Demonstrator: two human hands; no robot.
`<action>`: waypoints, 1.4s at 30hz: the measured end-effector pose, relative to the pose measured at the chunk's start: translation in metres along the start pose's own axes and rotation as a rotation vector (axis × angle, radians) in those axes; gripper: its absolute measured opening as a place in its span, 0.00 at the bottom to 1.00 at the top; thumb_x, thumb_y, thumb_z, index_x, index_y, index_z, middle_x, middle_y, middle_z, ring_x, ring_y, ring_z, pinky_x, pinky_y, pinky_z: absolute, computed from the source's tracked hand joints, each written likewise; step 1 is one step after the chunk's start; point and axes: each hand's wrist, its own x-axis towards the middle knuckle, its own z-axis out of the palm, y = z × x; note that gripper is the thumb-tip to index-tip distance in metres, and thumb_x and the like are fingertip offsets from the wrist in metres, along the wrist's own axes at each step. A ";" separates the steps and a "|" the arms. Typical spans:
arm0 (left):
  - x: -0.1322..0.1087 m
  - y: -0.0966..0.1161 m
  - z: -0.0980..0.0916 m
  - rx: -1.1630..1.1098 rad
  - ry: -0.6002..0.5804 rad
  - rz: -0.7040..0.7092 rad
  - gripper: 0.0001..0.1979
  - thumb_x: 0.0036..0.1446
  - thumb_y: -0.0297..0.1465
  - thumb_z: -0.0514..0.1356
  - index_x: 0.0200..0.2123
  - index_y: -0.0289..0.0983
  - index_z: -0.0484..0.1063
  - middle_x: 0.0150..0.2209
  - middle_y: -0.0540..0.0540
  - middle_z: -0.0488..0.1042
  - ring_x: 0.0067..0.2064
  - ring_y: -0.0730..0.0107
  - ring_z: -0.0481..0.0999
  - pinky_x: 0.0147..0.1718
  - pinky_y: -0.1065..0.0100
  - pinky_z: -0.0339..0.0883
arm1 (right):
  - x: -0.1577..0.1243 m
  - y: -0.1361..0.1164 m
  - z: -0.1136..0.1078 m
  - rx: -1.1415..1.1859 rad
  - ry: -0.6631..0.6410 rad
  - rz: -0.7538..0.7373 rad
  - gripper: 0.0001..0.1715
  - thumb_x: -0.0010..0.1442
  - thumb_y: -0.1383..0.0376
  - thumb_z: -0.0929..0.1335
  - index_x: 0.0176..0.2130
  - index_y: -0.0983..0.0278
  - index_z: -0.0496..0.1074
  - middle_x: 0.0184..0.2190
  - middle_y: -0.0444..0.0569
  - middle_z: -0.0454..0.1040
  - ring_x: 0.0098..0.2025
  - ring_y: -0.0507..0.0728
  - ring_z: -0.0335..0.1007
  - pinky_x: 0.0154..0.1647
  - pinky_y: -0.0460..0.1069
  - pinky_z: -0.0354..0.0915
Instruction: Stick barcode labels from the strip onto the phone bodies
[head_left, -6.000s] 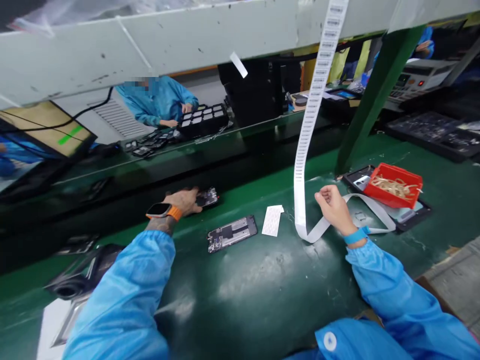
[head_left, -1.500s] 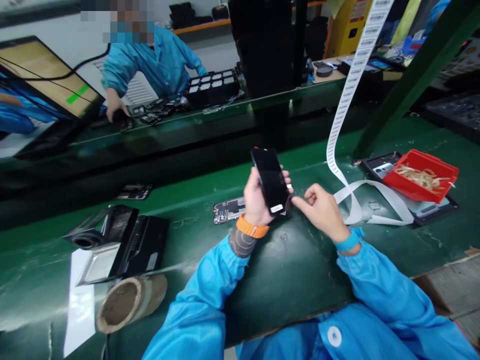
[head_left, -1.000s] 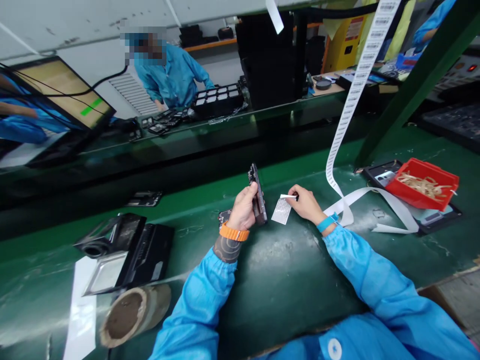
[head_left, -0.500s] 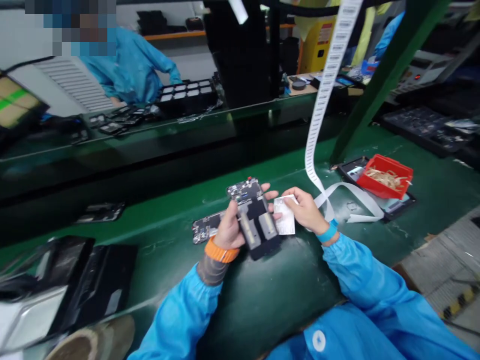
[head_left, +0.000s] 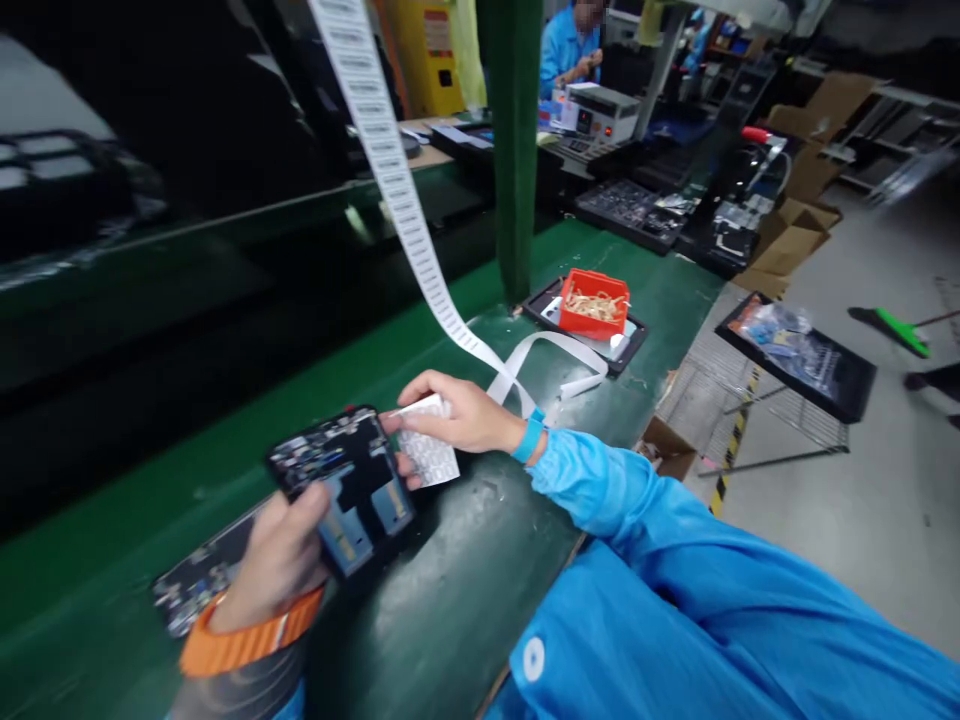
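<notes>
An opened phone [head_left: 349, 480], its circuit board and dark inner housing exposed, is gripped in my left hand [head_left: 281, 550], thumb across its near edge. My right hand [head_left: 469, 415] pinches a small white sheet [head_left: 431, 450] with faint grey marks, close beside the phone's right edge. Left-hand fingertips show behind the sheet. Under my left wrist, a second opened phone [head_left: 206, 570] lies on the green bench [head_left: 450, 580], partly covered by that hand. A long strip of printed barcode labels [head_left: 405, 200] hangs down and curls on the bench past my right hand.
A red bin [head_left: 594, 305] of thin pale strips sits on a dark tray [head_left: 634, 350] at the back. A green post [head_left: 516, 150] rises behind the bench. Off its right edge stands a wire rack [head_left: 780, 430] with a black tray [head_left: 840, 375]. A person works far behind.
The view has swung right, so the bench, hands and red bin appear further left. Both hands keep hold of the phone and the white sheet, and the sheet has tilted.
</notes>
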 end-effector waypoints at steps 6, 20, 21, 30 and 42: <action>-0.007 0.000 0.013 -0.074 -0.236 0.124 0.40 0.50 0.49 0.69 0.61 0.33 0.68 0.43 0.34 0.81 0.43 0.47 0.82 0.45 0.50 0.77 | 0.000 0.011 0.005 0.073 -0.032 -0.037 0.07 0.60 0.61 0.69 0.33 0.62 0.71 0.31 0.43 0.75 0.33 0.54 0.72 0.34 0.48 0.68; -0.015 0.002 0.009 0.088 -0.319 0.263 0.35 0.55 0.47 0.67 0.60 0.34 0.68 0.44 0.34 0.79 0.41 0.53 0.81 0.40 0.58 0.75 | -0.002 0.022 0.005 0.001 -0.047 -0.058 0.11 0.62 0.59 0.70 0.31 0.62 0.72 0.28 0.44 0.74 0.29 0.53 0.69 0.29 0.48 0.62; -0.015 0.002 0.010 0.103 -0.320 0.273 0.34 0.56 0.47 0.66 0.60 0.33 0.68 0.43 0.35 0.79 0.41 0.54 0.81 0.41 0.58 0.75 | -0.001 0.021 0.004 -0.007 -0.050 -0.073 0.10 0.62 0.59 0.70 0.31 0.62 0.72 0.28 0.44 0.74 0.30 0.53 0.69 0.30 0.48 0.63; -0.010 0.006 0.013 0.421 -0.305 0.428 0.33 0.60 0.52 0.60 0.56 0.31 0.69 0.39 0.39 0.77 0.38 0.61 0.78 0.41 0.61 0.73 | 0.001 0.003 -0.007 -0.218 -0.106 -0.160 0.06 0.59 0.70 0.68 0.38 0.62 0.72 0.34 0.47 0.74 0.36 0.56 0.70 0.38 0.52 0.66; -0.004 -0.005 0.013 0.053 -0.216 0.023 0.41 0.48 0.61 0.63 0.51 0.31 0.73 0.37 0.36 0.79 0.33 0.58 0.81 0.32 0.64 0.74 | 0.002 0.007 -0.009 -0.517 -0.277 -0.388 0.07 0.61 0.73 0.65 0.33 0.61 0.66 0.35 0.50 0.73 0.40 0.59 0.65 0.42 0.54 0.64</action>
